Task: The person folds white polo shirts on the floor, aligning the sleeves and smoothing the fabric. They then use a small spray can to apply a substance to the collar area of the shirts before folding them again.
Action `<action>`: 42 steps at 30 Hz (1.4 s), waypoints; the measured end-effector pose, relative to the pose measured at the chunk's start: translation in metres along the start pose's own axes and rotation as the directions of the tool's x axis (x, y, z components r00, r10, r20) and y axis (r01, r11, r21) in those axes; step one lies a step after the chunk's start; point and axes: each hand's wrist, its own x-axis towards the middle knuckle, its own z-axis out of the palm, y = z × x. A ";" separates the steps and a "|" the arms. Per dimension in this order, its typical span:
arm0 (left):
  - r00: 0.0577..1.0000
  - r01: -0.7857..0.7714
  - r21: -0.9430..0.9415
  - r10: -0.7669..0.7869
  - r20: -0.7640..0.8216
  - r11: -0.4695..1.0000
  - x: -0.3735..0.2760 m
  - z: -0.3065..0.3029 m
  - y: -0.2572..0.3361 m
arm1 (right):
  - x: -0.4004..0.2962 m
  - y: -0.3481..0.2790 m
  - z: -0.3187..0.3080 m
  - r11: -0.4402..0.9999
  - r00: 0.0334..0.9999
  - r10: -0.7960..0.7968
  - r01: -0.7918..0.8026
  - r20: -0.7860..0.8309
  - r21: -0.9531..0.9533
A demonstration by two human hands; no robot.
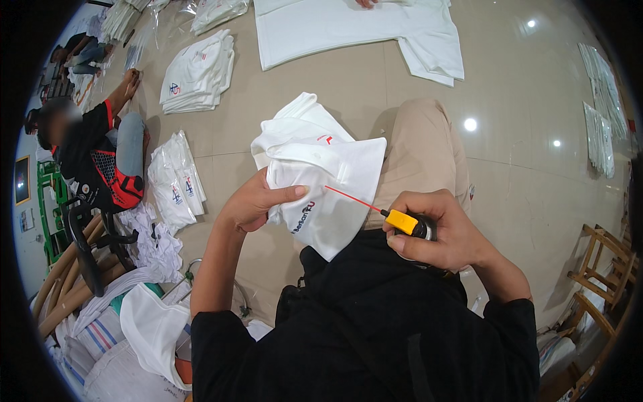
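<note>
My left hand (258,203) grips a white printed shirt (351,166), its thumb on top of the cloth near some lettering. A button placket shows on the bunched shirt. My right hand (437,231) is closed around a spray can with a yellow nozzle head (402,222). From the nozzle a thin red straw (351,197) reaches left, its tip at the white cloth beside my left thumb. Whether spray comes out cannot be seen. Most of the can is hidden by my fingers. The shirt hangs above the floor, beside my bent knee in beige trousers (427,140).
A stack of folded white shirts (198,75) and bagged shirts (176,181) lie on the tiled floor at left, near a seated person (95,151). A white garment (326,30) is spread ahead, another person's hand on it. Wooden frames (603,266) stand right; sacks (120,372) lie lower left.
</note>
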 end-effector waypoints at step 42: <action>1.000 0.004 0.040 -0.004 -0.008 0.999 -0.002 0.000 0.004 | 0.002 -0.005 0.000 0.999 0.999 0.038 -0.038 0.028 -0.016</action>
